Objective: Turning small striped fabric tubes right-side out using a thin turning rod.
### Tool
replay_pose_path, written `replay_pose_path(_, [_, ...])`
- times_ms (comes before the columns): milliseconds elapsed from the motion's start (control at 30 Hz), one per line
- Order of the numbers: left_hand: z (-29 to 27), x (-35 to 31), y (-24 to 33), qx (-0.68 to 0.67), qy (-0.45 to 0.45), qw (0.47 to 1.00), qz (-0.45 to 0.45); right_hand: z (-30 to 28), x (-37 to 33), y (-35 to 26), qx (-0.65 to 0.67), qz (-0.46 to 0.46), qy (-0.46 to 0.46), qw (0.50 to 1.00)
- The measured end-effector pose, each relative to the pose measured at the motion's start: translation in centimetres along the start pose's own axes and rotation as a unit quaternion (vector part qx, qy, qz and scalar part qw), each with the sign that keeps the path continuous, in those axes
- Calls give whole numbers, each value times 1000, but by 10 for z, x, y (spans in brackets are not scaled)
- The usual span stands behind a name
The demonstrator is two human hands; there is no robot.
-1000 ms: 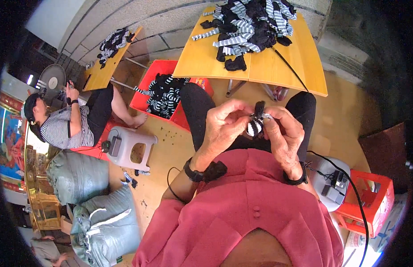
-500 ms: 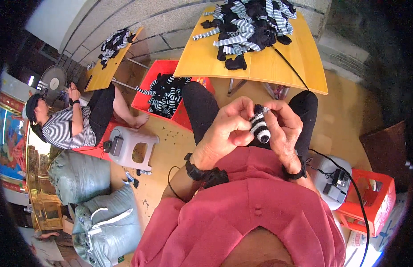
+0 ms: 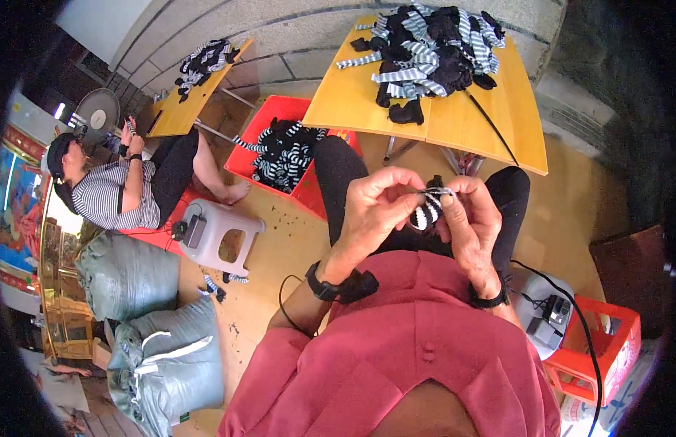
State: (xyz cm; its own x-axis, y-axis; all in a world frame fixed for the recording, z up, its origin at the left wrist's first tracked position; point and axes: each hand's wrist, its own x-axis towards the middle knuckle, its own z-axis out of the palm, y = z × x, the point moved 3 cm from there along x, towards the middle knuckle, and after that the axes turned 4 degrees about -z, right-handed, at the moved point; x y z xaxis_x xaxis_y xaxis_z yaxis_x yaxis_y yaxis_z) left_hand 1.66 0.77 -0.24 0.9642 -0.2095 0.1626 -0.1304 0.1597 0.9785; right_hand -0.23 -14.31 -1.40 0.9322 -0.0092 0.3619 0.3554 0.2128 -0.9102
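Above my lap, both hands are closed on a bunched black-and-white striped knit sock [image 3: 426,214]. My left hand [image 3: 376,211] pinches its upper edge between thumb and forefinger. From the other side, my right hand [image 3: 472,218] grips the same edge, its thumb pressed on top and the other fingers curled beneath. A pale band of the knit is stretched between the two pinches, and a dark tip sticks up behind it. On the yellow table [image 3: 491,138] in front of me lies a loose pile of black and grey-striped socks [image 3: 440,54].
A red bin [image 3: 240,164] full of striped socks stands left of my knees. Farther left, a person [image 3: 108,189] sits by a smaller table [image 3: 170,116], beside a grey stool [image 3: 225,233]. Stuffed sacks [image 3: 170,371] stand at lower left; a red plastic stool [image 3: 607,364] is at right.
The sock has turned in my fingers, and its upper edge is now stretched between both pinches. The seated person's hands now show a striped piece. The whole view has shifted slightly.
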Motion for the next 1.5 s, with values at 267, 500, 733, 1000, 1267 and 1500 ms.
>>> replay_pose_path(267, [1,-1,-14,-305,-30,938,-165,4,2,3,-204,-95,3,974])
replay_pose_path(500, [12,-5,-5,-333,-159,907,-204,4,13,18,100,56,-3,993])
replay_pose_path(733, [4,3,-12,-273,-93,948,-133,1,3,0,79,39,14,996])
replay_pose_path(1000, [11,-2,-5,-287,19,953,-98,4,2,-2,-99,-106,-7,989])
replay_pose_path(1267, [16,-6,-1,-325,-181,912,-174,6,13,13,83,6,-6,997])
replay_pose_path(1500, [5,7,-31,-366,-79,917,-137,2,6,6,233,104,34,966])
